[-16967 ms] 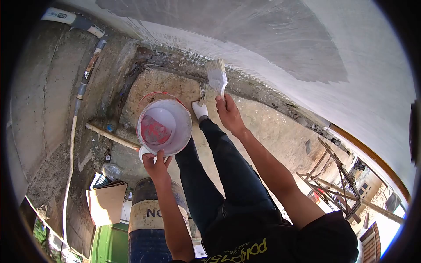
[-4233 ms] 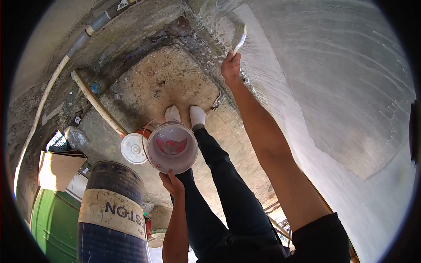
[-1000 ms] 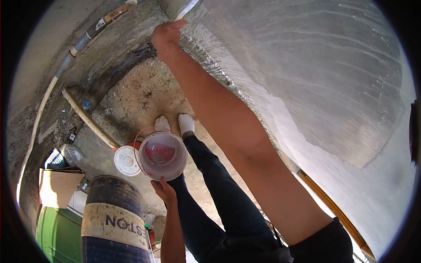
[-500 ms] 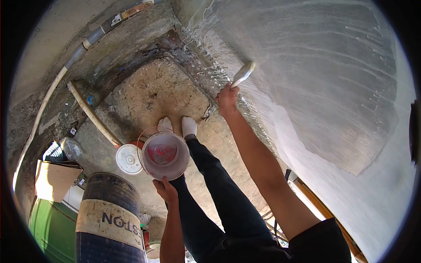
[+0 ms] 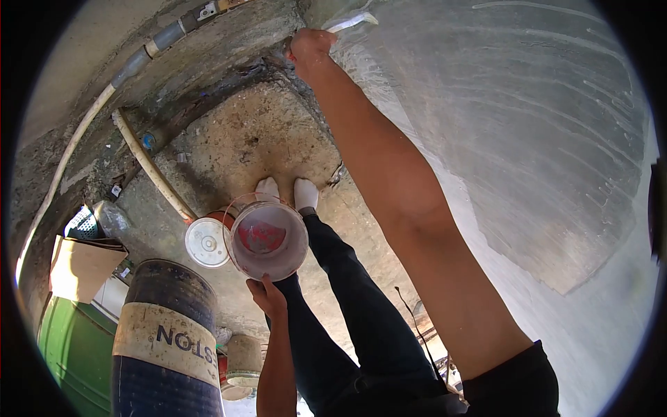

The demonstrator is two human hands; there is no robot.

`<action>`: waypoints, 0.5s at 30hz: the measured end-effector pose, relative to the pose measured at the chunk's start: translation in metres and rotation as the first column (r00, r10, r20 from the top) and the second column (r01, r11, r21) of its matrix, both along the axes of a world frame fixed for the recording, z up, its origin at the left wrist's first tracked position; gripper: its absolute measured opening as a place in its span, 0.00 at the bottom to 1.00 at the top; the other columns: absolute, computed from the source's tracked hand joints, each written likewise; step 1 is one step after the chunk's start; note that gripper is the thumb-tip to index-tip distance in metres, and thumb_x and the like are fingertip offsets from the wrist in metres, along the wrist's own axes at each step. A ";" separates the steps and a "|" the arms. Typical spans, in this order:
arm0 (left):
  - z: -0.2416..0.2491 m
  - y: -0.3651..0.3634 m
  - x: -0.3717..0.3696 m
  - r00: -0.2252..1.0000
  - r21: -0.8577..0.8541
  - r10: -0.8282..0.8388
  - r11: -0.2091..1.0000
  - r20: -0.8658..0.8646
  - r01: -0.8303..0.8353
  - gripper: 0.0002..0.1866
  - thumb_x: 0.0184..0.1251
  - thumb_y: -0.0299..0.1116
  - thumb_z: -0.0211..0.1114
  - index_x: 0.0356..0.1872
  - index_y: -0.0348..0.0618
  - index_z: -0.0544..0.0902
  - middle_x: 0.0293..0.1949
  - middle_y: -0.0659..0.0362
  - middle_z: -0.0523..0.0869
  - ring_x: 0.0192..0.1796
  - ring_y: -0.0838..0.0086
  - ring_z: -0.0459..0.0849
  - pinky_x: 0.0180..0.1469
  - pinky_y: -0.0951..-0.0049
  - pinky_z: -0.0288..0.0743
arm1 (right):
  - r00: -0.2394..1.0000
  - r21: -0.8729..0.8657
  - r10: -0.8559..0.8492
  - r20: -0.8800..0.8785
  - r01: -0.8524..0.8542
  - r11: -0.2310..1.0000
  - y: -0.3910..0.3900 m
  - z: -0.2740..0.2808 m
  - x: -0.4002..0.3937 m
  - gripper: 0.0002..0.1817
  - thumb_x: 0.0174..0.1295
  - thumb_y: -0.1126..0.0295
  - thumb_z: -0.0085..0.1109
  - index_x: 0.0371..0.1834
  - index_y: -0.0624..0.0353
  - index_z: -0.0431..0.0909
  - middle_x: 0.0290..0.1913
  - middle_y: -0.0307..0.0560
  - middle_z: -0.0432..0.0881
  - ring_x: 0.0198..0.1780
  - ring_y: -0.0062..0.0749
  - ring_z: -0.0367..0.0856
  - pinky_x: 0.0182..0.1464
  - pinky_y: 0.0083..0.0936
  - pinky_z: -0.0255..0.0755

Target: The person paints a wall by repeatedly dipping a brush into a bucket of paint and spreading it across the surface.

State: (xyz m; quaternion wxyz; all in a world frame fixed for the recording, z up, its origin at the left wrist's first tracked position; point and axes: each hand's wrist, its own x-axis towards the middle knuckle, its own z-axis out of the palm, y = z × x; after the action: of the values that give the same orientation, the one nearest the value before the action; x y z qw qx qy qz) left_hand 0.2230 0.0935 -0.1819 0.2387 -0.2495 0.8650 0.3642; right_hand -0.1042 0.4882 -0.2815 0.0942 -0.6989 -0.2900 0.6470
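My left hand (image 5: 267,297) grips the near rim of a whitish bucket (image 5: 297,243), thumb over the edge. Red residue and some liquid show at the bucket's bottom, and its thin handle hangs to the far side. Far up and ahead, my right hand (image 5: 313,50) is closed around a paintbrush (image 5: 353,23). The brush's head lies against the wall (image 5: 528,132), which has a grey, wet-looking area with pale drip streaks and a white part lower right. My fingers partly hide the brush handle.
A white-lidded bucket (image 5: 208,242) stands beside the held one. To the left are a dark drum (image 5: 165,340) with a cream band, a cardboard box (image 5: 90,267) and a leaning pipe (image 5: 149,167). Another pipe (image 5: 76,149) runs along the left wall. A concrete slab (image 5: 260,135) lies before my feet.
My right arm has stretched farther forward and up, carrying the paintbrush along the wall away from me. My left hand still holds the bucket in nearly the same place.
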 end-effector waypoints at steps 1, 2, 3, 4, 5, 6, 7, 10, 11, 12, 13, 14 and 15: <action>0.001 0.002 0.000 1.000 0.014 0.018 1.000 -0.012 -0.018 0.16 0.69 0.39 0.58 0.36 0.32 0.70 0.30 0.51 0.77 0.35 0.66 0.75 0.43 0.66 0.70 | 0.996 0.002 0.086 -0.013 -0.086 0.996 0.001 0.003 -0.003 0.04 0.68 0.71 0.41 0.37 0.59 0.65 0.24 0.49 0.74 0.23 0.28 0.66 0.25 0.26 0.65; 0.001 0.004 -0.001 0.999 0.029 0.037 0.999 -0.024 -0.036 0.15 0.69 0.38 0.58 0.36 0.32 0.70 0.30 0.51 0.77 0.35 0.67 0.75 0.43 0.66 0.70 | 0.976 0.050 0.216 -0.009 -0.215 0.975 -0.001 0.005 0.004 0.05 0.69 0.69 0.40 0.41 0.59 0.63 0.25 0.51 0.73 0.23 0.28 0.65 0.23 0.27 0.64; 0.000 0.002 -0.001 1.000 0.016 0.025 1.000 -0.015 -0.025 0.15 0.69 0.38 0.58 0.36 0.32 0.70 0.30 0.52 0.77 0.35 0.67 0.74 0.42 0.66 0.70 | 0.942 0.105 0.336 0.004 -0.335 0.936 -0.003 0.004 0.011 0.08 0.70 0.67 0.39 0.44 0.60 0.60 0.26 0.52 0.72 0.22 0.28 0.65 0.21 0.28 0.63; 0.000 -0.001 -0.001 1.000 0.004 0.012 1.000 -0.002 -0.012 0.15 0.69 0.38 0.58 0.36 0.33 0.70 0.30 0.52 0.77 0.35 0.68 0.74 0.42 0.66 0.70 | 0.921 0.154 0.389 0.031 -0.389 0.908 0.000 -0.003 0.026 0.10 0.71 0.65 0.38 0.47 0.60 0.58 0.27 0.52 0.72 0.21 0.28 0.65 0.20 0.28 0.63; -0.002 -0.002 -0.001 1.000 -0.004 0.000 1.000 0.009 0.001 0.15 0.69 0.37 0.58 0.36 0.33 0.70 0.30 0.52 0.77 0.34 0.68 0.74 0.41 0.66 0.69 | 0.897 0.202 0.437 0.063 -0.440 0.875 0.002 -0.008 0.040 0.12 0.72 0.63 0.38 0.49 0.60 0.57 0.28 0.52 0.71 0.21 0.28 0.65 0.19 0.28 0.63; -0.001 0.000 -0.002 1.000 0.003 0.009 1.000 0.011 -0.009 0.15 0.69 0.37 0.58 0.36 0.33 0.70 0.30 0.52 0.77 0.34 0.68 0.73 0.41 0.67 0.69 | 0.903 0.248 0.418 0.098 -0.429 0.869 0.004 -0.026 0.063 0.14 0.73 0.61 0.37 0.50 0.61 0.56 0.28 0.51 0.71 0.21 0.28 0.65 0.19 0.28 0.63; 0.000 0.000 -0.004 1.000 0.008 0.018 1.000 0.012 -0.018 0.15 0.69 0.38 0.58 0.36 0.33 0.70 0.30 0.52 0.77 0.34 0.69 0.73 0.41 0.67 0.69 | 0.908 0.293 0.397 0.130 -0.418 0.860 0.006 -0.045 0.089 0.15 0.73 0.60 0.37 0.51 0.61 0.55 0.28 0.50 0.70 0.20 0.29 0.66 0.19 0.28 0.64; -0.002 -0.001 -0.005 0.999 0.022 0.034 0.999 0.005 -0.034 0.15 0.69 0.38 0.58 0.37 0.32 0.70 0.30 0.52 0.76 0.33 0.69 0.73 0.40 0.67 0.69 | 0.853 0.359 0.428 0.300 -0.517 0.777 0.012 -0.078 0.168 0.19 0.73 0.56 0.40 0.52 0.61 0.55 0.28 0.47 0.70 0.20 0.28 0.67 0.19 0.28 0.65; -0.003 -0.001 -0.005 0.999 0.029 0.038 0.999 0.000 -0.038 0.15 0.69 0.38 0.58 0.37 0.32 0.70 0.30 0.52 0.76 0.33 0.69 0.73 0.40 0.67 0.69 | 0.870 0.353 0.398 0.292 -0.484 0.800 0.011 -0.082 0.192 0.19 0.73 0.55 0.41 0.51 0.61 0.56 0.28 0.47 0.70 0.20 0.28 0.67 0.19 0.29 0.65; -0.003 0.000 -0.006 0.999 0.026 0.036 0.999 -0.006 -0.036 0.15 0.69 0.38 0.58 0.37 0.32 0.70 0.30 0.52 0.76 0.33 0.69 0.73 0.40 0.66 0.69 | 0.886 0.346 0.366 0.286 -0.452 0.822 0.007 -0.085 0.217 0.19 0.73 0.55 0.41 0.51 0.61 0.56 0.28 0.46 0.70 0.20 0.28 0.68 0.19 0.29 0.66; -0.003 0.001 -0.007 0.999 0.026 0.033 0.999 -0.012 -0.033 0.15 0.70 0.38 0.58 0.37 0.32 0.70 0.30 0.52 0.76 0.33 0.68 0.73 0.39 0.66 0.69 | 0.879 0.355 0.339 0.335 -0.451 0.819 0.003 -0.090 0.240 0.19 0.73 0.55 0.42 0.51 0.61 0.56 0.28 0.45 0.70 0.20 0.28 0.68 0.19 0.29 0.66; -0.002 0.001 -0.009 0.999 0.025 0.028 0.999 -0.018 -0.027 0.15 0.70 0.38 0.57 0.37 0.32 0.70 0.30 0.52 0.76 0.33 0.68 0.73 0.39 0.66 0.69 | 0.871 0.363 0.308 0.382 -0.448 0.817 -0.002 -0.096 0.263 0.19 0.73 0.55 0.42 0.51 0.61 0.56 0.28 0.45 0.70 0.20 0.28 0.68 0.18 0.30 0.66; -0.002 0.001 -0.010 0.999 0.029 0.030 0.999 -0.014 -0.030 0.15 0.70 0.38 0.57 0.37 0.32 0.70 0.30 0.52 0.76 0.33 0.68 0.73 0.39 0.66 0.69 | 0.888 0.355 0.266 0.376 -0.403 0.844 -0.007 -0.105 0.287 0.19 0.73 0.55 0.42 0.51 0.60 0.56 0.28 0.45 0.69 0.21 0.28 0.68 0.18 0.30 0.65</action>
State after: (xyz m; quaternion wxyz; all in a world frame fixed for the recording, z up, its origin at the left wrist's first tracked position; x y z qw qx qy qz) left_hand 0.2131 0.0945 -0.1842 0.2304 -0.2564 0.8576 0.3818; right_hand 0.1831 0.4814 -0.3863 0.0810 -0.6924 -0.5532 0.4560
